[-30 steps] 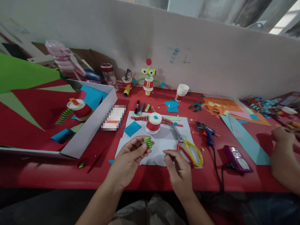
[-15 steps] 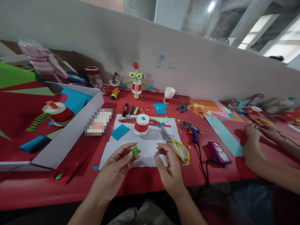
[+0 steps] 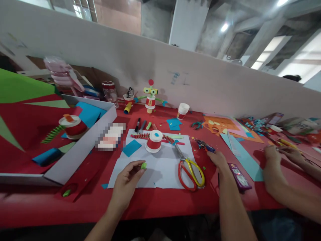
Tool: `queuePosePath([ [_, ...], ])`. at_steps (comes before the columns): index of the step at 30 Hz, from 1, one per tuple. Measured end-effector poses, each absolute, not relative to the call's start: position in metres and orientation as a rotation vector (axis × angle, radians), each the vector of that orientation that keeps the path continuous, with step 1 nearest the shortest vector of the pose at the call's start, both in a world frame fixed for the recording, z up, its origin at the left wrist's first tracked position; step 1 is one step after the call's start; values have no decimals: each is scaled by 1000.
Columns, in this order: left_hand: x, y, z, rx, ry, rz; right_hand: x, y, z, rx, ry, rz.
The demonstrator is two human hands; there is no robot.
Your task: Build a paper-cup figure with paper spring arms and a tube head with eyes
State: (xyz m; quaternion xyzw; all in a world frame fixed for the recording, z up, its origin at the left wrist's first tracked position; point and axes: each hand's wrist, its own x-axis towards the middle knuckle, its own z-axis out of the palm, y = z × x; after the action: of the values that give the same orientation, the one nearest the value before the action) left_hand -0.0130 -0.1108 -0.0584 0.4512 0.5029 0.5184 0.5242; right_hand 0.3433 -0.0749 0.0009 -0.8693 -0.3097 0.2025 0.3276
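The folded paper [image 3: 143, 165] is bright lime green, the glue gun [image 3: 209, 148] dark blue. On the cup [image 3: 153, 145], red sits between white bands, with 1 blue patch on its white end; the 2 pleated arms [image 3: 168, 138] alternate red and green in narrow stripes. The paper sheet [image 3: 150, 174] is plain white, the desk [image 3: 155, 207] red. Grey blades meet 1 red handle loop and 1 yellow on the scissors [image 3: 184, 159]. The socket block [image 3: 239, 176] is purple with a pale face, the square card [image 3: 131, 148] solid blue, the pliers [image 3: 198, 125] teal.
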Motion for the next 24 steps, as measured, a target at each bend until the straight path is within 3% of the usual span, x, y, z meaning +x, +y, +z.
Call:
queuePosePath([
  [7,-11,-112,-50,1139,1187,1231,316,-105,25,-1824,-749,497],
  [12,-5,-112,-44,1084,1140,1280,261,-148,43,-1366,-903,812],
  [17,-5,-112,-45,1054,1106,1298,218,-177,30,-1298,-1170,1069],
  [24,-8,-114,-45,1081,1097,1312,199,-184,16,-1416,-1429,994],
])
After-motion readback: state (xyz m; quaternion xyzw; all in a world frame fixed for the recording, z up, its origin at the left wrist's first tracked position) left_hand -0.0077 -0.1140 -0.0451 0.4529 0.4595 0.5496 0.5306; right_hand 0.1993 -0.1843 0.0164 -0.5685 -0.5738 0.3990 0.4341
